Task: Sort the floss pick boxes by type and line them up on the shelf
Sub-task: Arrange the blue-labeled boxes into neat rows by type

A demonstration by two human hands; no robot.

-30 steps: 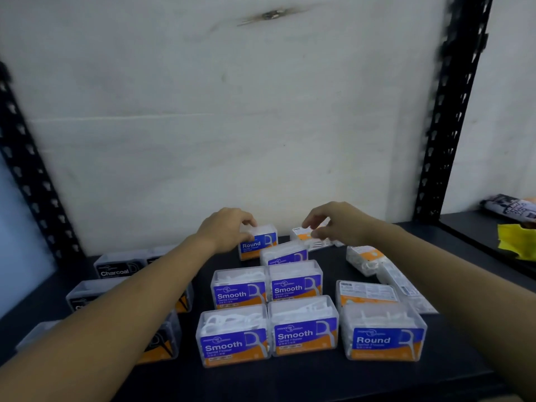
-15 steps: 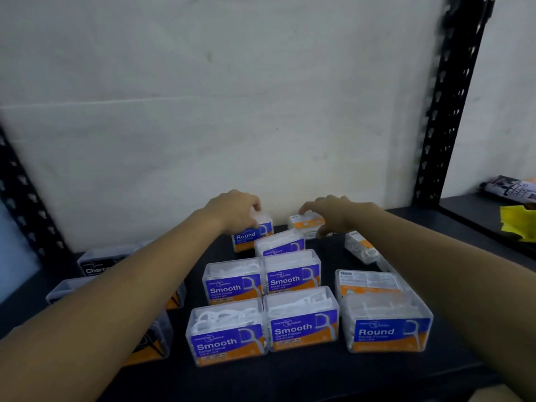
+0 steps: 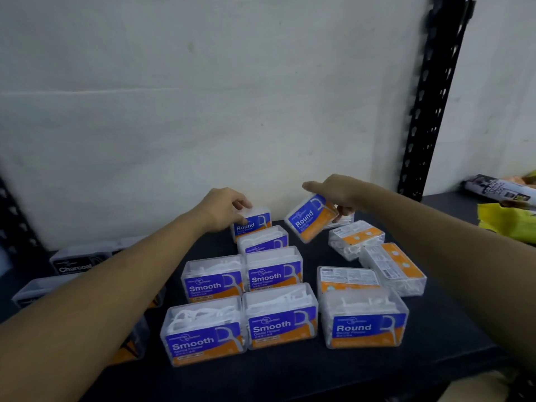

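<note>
Tilted Round floss pick box (image 3: 309, 218) lifted clear of the shelf (image 3: 452, 323) near its back edge, label facing the camera, one lower corner dipped toward the front. Clamped in the right hand (image 3: 339, 192): index finger stretched out above the box top, other fingers curled behind its right end. Right forearm entering from the lower right, reaching across toward the back wall (image 3: 203, 111).

Second Round box (image 3: 251, 223) standing upright at the back edge, just left of the tilted one. Left hand (image 3: 224, 208) closed on its top left corner, thumb and fingertips pinched over the lid; left forearm running diagonally from the lower left corner.

In front of that box, one partly hidden blue-labelled box (image 3: 262, 240), type unreadable. Then four Smooth boxes (image 3: 246, 303) in two touching rows of two, labels forward. Front-right Round box (image 3: 365, 320) upright near the front edge, just beside the Smooth group. Behind it, three orange-backed boxes (image 3: 374, 256) lying askew, types not legible. Black Charcoal boxes (image 3: 77, 261) along the left edge, partly hidden behind the left arm.
</note>
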